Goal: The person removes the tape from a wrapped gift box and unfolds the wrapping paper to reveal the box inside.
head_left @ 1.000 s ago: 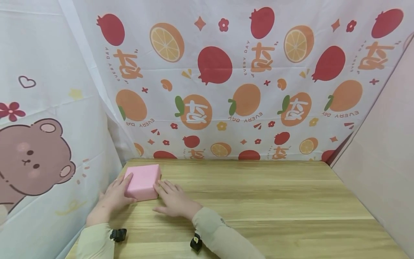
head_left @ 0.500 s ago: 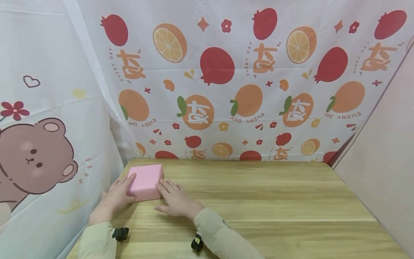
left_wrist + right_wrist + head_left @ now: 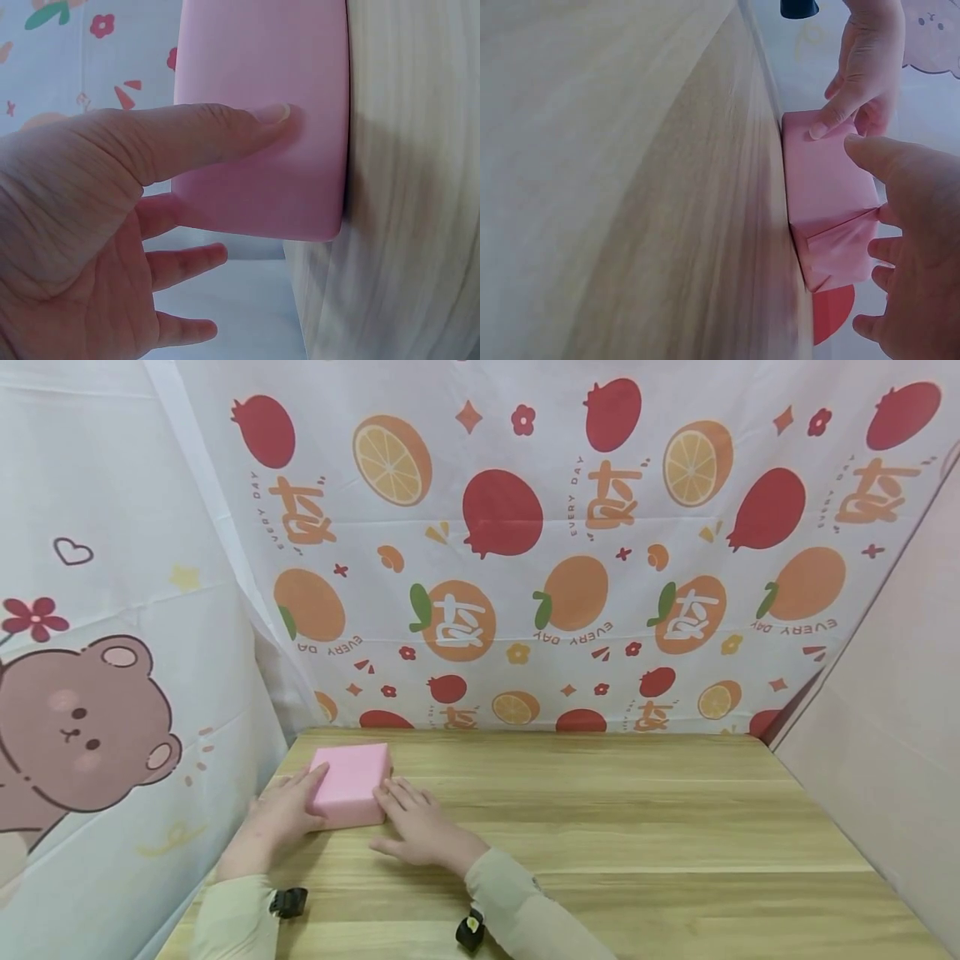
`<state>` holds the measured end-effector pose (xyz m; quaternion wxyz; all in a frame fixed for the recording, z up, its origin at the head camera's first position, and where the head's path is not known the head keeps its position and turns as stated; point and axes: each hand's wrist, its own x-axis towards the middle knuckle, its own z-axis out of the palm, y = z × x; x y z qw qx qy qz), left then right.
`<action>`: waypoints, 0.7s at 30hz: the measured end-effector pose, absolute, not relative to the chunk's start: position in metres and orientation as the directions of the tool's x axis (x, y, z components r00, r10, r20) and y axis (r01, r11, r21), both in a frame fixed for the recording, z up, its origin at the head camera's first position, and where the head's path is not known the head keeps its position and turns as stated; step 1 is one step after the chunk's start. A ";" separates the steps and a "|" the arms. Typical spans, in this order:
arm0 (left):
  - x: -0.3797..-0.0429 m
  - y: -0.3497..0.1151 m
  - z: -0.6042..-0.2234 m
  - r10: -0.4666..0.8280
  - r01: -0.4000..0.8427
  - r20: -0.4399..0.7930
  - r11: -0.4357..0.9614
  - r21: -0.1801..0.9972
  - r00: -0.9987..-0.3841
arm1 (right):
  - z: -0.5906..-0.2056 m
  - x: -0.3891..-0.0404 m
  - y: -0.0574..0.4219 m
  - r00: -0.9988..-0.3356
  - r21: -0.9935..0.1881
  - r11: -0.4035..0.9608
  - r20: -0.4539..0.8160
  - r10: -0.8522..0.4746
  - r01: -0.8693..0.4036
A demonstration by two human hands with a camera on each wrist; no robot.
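Nearest were two light beige sleeves, the left sleeve [image 3: 236, 918] and the right sleeve [image 3: 532, 906], and at each wrist sat a small black device [image 3: 288, 902]. A little farther, the left hand [image 3: 279, 817] was at the left side of a pink box [image 3: 351, 781]. Its thumb pressed on the near face, one finger lay at the upper left edge, and the other fingers were stretched out, not curled around it. The right hand [image 3: 427, 832] was also open, with extended fingertips touching the right side of the box; its thumb pointed to the left, apart from the box.

The box stood flat on the wooden desk [image 3: 675, 827], in the far left part, between the two hands. On its right side one could see a folded flap [image 3: 841, 241] of the pink covering. At the left hung a white cloth with a printed bear [image 3: 90, 718], and at the right was a pale panel [image 3: 885, 735]. Behind the far edge of the desk hung a fruit-patterned cloth [image 3: 570, 527], showing oranges and red fruits.
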<state>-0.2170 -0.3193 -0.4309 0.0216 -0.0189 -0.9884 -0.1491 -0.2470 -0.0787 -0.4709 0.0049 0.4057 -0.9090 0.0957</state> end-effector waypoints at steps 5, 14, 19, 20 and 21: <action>-0.215 -0.309 -0.427 0.043 0.051 0.033 0.958 0.283 -0.999 | -0.470 -0.244 -0.068 -0.668 -0.187 0.645 0.102 -0.737 -0.741; -0.217 -0.289 -0.425 0.062 0.070 0.037 0.959 0.273 -0.997 | -0.469 -0.238 -0.047 -0.662 -0.166 0.643 0.115 -0.740 -0.748; -0.217 -0.282 -0.426 0.080 0.088 0.041 0.960 0.266 -0.996 | -0.467 -0.234 -0.037 -0.668 -0.159 0.650 0.105 -0.737 -0.743; -0.217 -0.281 -0.426 0.081 0.089 0.040 0.961 0.262 -0.996 | -0.467 -0.234 -0.036 -0.668 -0.158 0.651 0.105 -0.737 -0.743; -0.217 -0.279 -0.426 0.083 0.090 0.041 0.962 0.259 -0.996 | -0.467 -0.233 -0.034 -0.669 -0.158 0.652 0.104 -0.736 -0.742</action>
